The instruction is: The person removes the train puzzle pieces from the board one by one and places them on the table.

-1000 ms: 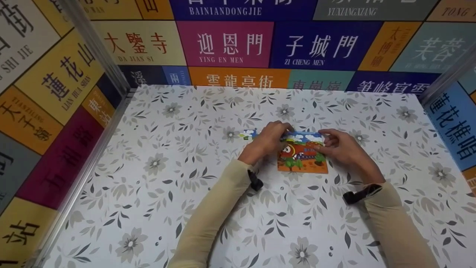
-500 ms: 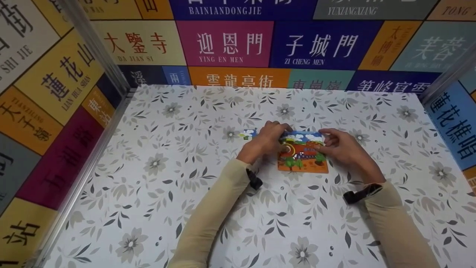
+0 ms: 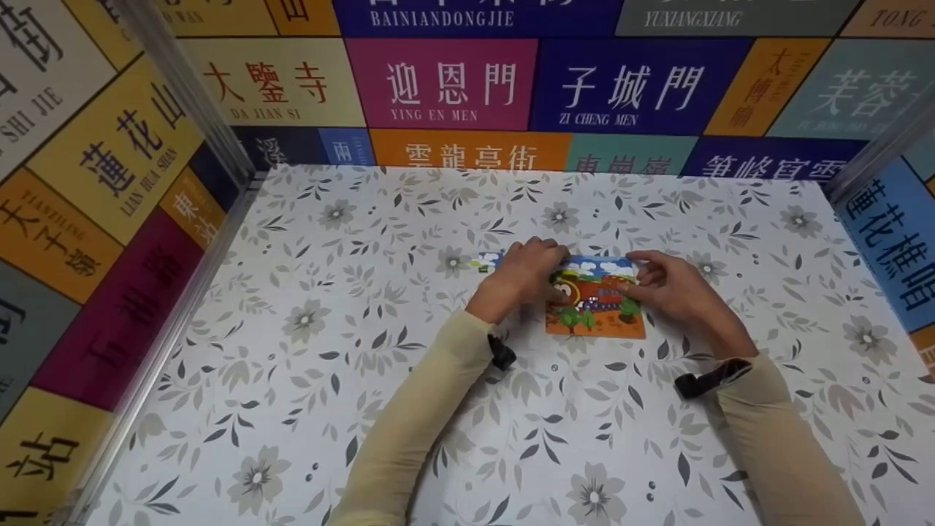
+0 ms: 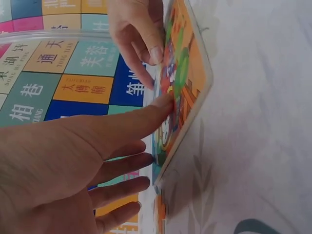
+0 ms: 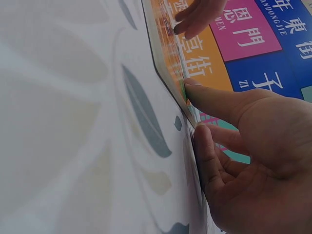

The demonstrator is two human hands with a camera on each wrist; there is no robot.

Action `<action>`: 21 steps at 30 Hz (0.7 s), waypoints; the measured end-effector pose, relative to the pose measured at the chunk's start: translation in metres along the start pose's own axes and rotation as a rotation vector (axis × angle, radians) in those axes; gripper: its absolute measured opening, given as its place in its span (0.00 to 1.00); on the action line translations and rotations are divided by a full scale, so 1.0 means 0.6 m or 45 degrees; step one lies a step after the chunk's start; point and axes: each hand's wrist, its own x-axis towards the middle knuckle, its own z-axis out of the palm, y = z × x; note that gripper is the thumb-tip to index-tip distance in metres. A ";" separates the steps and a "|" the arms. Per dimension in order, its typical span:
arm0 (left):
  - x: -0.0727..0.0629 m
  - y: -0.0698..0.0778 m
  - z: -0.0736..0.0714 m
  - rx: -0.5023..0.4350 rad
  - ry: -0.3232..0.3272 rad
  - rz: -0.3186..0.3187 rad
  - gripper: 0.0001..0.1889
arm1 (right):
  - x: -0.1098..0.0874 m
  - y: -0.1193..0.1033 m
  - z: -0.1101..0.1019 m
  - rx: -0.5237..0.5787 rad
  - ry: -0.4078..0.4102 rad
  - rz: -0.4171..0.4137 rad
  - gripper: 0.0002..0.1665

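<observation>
A jigsaw puzzle (image 3: pixel 603 314) with a cartoon train, clouds and trees lies flat on the table. At its left side is my left hand (image 3: pixel 520 274), thumb on the picture and other fingers loosely extended by the far edge. My right hand (image 3: pixel 672 285) holds the puzzle's right side, thumb on its face and index finger at the far corner. The right wrist view shows the other fingers of this right hand (image 5: pixel 263 151) curled under. Partly hidden behind the left hand, a small blue, white and green puzzle piece (image 3: pixel 488 261) lies on the table.
A white cloth with grey flowers and leaves covers the table (image 3: pixel 292 409). Panels with coloured blocks and Chinese lettering stand along the back (image 3: pixel 445 84) and the left side (image 3: pixel 109 183). A further panel (image 3: pixel 891 248) rises at the right. Black straps circle both wrists.
The left hand shifts very slightly and its thumb moves a little over the picture's left part. The right hand and the puzzle stay nearly in place.
</observation>
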 end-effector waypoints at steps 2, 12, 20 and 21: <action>0.002 -0.002 0.002 -0.019 0.010 0.005 0.37 | 0.001 -0.001 0.000 -0.005 -0.001 0.012 0.44; 0.010 -0.022 0.009 -0.261 -0.033 0.062 0.41 | 0.000 -0.002 0.003 -0.014 0.016 0.004 0.44; 0.011 -0.021 0.007 -0.370 -0.015 0.113 0.40 | -0.002 -0.002 0.005 -0.013 0.037 0.018 0.45; 0.011 -0.022 0.007 -0.375 -0.007 0.128 0.40 | -0.002 -0.002 0.005 -0.010 0.039 0.015 0.44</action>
